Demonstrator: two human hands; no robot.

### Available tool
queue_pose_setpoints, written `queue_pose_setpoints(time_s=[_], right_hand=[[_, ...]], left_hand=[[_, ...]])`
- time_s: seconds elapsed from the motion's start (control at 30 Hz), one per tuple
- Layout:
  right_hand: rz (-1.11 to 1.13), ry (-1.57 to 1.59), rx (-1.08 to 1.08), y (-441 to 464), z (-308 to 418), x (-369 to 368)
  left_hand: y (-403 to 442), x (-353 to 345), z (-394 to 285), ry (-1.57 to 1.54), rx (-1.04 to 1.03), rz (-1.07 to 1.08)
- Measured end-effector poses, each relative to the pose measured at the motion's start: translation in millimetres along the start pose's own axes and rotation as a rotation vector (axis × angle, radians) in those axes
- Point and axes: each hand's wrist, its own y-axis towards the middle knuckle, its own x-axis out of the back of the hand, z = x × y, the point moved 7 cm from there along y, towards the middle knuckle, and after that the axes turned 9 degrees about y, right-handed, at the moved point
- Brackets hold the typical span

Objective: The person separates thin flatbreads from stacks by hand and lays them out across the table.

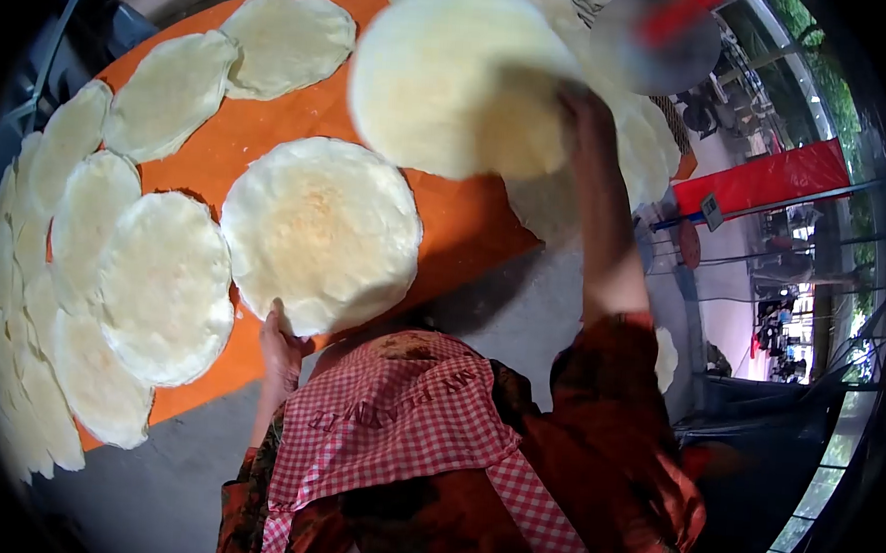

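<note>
The left grip (284, 353) pinches the near rim of the browned flatbread (320, 235), thumb on top. The right grip (584, 114) grasps the raised flatbread (453, 77) by its right edge; its fingertips are blurred. Both rounds look light, thin and pliable, likely to sag or tear, so a broad hold at the rim with support beneath should suit. The browned flatbread lies at the near edge of the orange surface (198, 169), with overlapping rounds (167, 287) leftward. Beyond stand a red panel (769, 178) and greenery (826, 36).
</note>
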Motion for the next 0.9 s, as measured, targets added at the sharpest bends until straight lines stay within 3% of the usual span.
queue_pose_setpoints(time_s=[0.03, 0.07, 0.17, 0.23, 0.3, 0.37, 0.4, 0.43, 0.47, 0.53, 0.57, 0.6, 0.63, 0.67, 0.73, 0.8, 0.87, 0.9], right_hand=[[-0.156, 0.116, -0.058, -26, -10, 27], [-0.034, -0.014, 0.133, -42, -36, 70], [-0.01, -0.951, -0.307, -119, -137, 149], [-0.557, 0.533, -0.529, -168, -259, 193], [-0.515, 0.404, -0.469, -176, -288, 200], [-0.476, 0.259, -0.463, -180, -251, 164], [-0.281, -0.113, -0.357, -154, -275, 192], [-0.198, -0.235, -0.313, -146, -249, 174], [-0.091, -0.389, -0.218, -139, -214, 159], [0.159, -0.923, 0.173, -154, -139, 130], [0.206, -1.022, 0.285, -166, -120, 126], [0.2, -0.99, 0.247, -176, -114, 131], [0.056, -0.323, -0.266, -185, -161, 155], [-0.396, 0.365, -0.581, -208, -204, 180], [-0.172, -0.495, -0.366, -235, -251, 235], [-0.221, -1.502, -0.011, -248, -238, 206], [0.0, -0.952, 0.275, -230, -193, 73], [0.195, -0.68, 0.187, -227, -177, 4]], left_hand=[[-1, -1, -1, -0.005, -0.004, -0.008], [-2, -1, -2, -0.007, -0.008, -0.017], [-1, 1, 1, -0.007, 0.002, -0.025], [-1, 2, 0, 0.004, 0.009, -0.019], [-4, -2, -4, 0.007, 0.0, -0.023], [-6, -5, -7, 0.009, 0.018, -0.018], [-6, -5, -8, 0.015, 0.032, -0.016], [-3, -4, -10, 0.008, 0.022, 0.004], [-1, -5, -10, 0.011, 0.027, 0.035], [-12, -25, -22, -0.004, 0.025, 0.069], [-12, -26, -23, -0.029, 0.011, 0.081], [-12, -25, -23, -0.055, -0.004, 0.091], [-14, -23, -26, -0.03, -0.026, 0.096], [-15, -24, -26, -0.003, -0.044, 0.11], [-25, -34, -36, -0.059, -0.062, 0.194], [-36, -42, -48, -0.165, -0.081, 0.287], [-28, -38, -43, -0.255, -0.07, 0.399], [-30, -40, -42, -0.272, -0.064, 0.423]])
